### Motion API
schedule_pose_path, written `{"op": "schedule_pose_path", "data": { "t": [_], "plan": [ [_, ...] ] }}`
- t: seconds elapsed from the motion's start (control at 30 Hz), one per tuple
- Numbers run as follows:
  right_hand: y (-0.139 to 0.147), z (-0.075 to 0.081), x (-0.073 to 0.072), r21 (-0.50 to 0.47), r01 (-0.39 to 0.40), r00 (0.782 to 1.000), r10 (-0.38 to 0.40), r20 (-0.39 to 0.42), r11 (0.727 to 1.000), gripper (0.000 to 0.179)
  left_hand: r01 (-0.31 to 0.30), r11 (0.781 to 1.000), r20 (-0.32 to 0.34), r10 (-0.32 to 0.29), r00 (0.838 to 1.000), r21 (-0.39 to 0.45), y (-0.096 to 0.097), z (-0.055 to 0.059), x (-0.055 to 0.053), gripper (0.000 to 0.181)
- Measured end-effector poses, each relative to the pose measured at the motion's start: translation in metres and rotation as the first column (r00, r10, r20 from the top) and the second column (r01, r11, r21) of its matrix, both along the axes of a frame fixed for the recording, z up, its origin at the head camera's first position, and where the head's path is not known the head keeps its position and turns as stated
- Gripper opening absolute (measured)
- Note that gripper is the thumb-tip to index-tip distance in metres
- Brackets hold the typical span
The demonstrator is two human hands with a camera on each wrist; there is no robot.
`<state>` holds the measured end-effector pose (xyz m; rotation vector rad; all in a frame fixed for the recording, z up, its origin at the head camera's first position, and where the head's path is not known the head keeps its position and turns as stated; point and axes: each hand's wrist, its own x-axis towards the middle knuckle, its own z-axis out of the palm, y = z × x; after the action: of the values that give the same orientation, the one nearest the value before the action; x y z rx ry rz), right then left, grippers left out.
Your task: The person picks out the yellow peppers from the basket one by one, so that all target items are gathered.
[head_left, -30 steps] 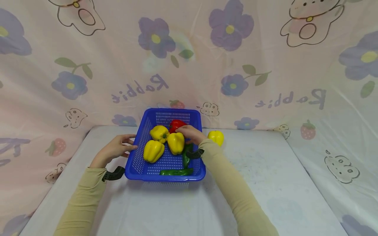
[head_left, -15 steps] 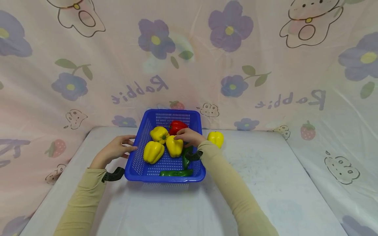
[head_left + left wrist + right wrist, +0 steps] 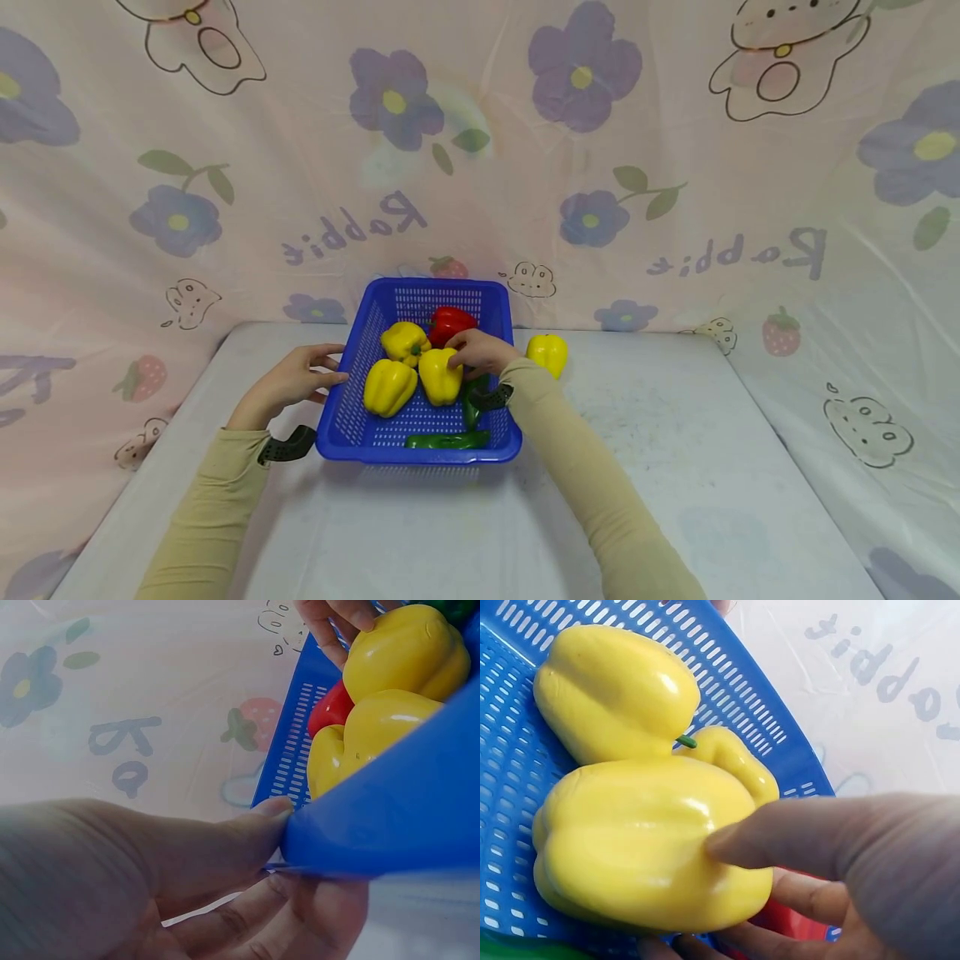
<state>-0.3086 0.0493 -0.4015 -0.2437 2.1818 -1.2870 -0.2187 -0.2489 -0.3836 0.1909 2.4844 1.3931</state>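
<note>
A blue plastic basket [image 3: 420,457] with slotted walls stands on the white table. My left hand [image 3: 296,379] holds its left rim; in the left wrist view the thumb lies over the rim [image 3: 390,817] and the fingers sit beneath. Inside the basket my right hand [image 3: 483,350] grips a yellow bell pepper [image 3: 438,381], its thumb pressed on the side of the pepper [image 3: 637,840] in the right wrist view. Two more yellow bell peppers lie left of it. A red bell pepper [image 3: 450,323] sits behind, partly covered by the right hand.
One long green pepper [image 3: 447,440] lies along the basket's front wall. Another green pepper [image 3: 472,408] is by the right wall, partly hidden under the right wrist. Outside, a yellow bell pepper [image 3: 548,352] stands right of the basket. A patterned cloth [image 3: 480,150] hangs behind the table.
My right hand has come slightly toward the front with the yellow bell pepper, which shifted a little left and nearer, away from the red one. The left hand stays at the rim.
</note>
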Motion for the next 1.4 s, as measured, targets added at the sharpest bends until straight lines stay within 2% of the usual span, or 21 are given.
{"op": "schedule_pose_path", "data": {
  "t": [0.93,1.2,1.4],
  "plan": [
    [-0.0041,0.0014,0.0065,0.036,-0.056,0.997,0.054,0.054,0.998,0.046,0.0,1.0,0.001,0.0,1.0,0.012,-0.0019,-0.0021,0.0005,0.063],
    [-0.0018,0.0018,0.0067,0.04,-0.079,0.997,0.078,0.03,0.996,0.043,-0.001,1.0,-0.001,0.001,1.0,0.007,-0.0022,-0.0027,-0.0012,0.062],
    [0.0008,0.0038,0.0058,0.045,-0.098,0.995,0.099,-0.022,0.994,0.046,0.0,1.0,-0.009,0.0,1.0,0.001,-0.0027,-0.0036,-0.0018,0.062]
  ]
}}
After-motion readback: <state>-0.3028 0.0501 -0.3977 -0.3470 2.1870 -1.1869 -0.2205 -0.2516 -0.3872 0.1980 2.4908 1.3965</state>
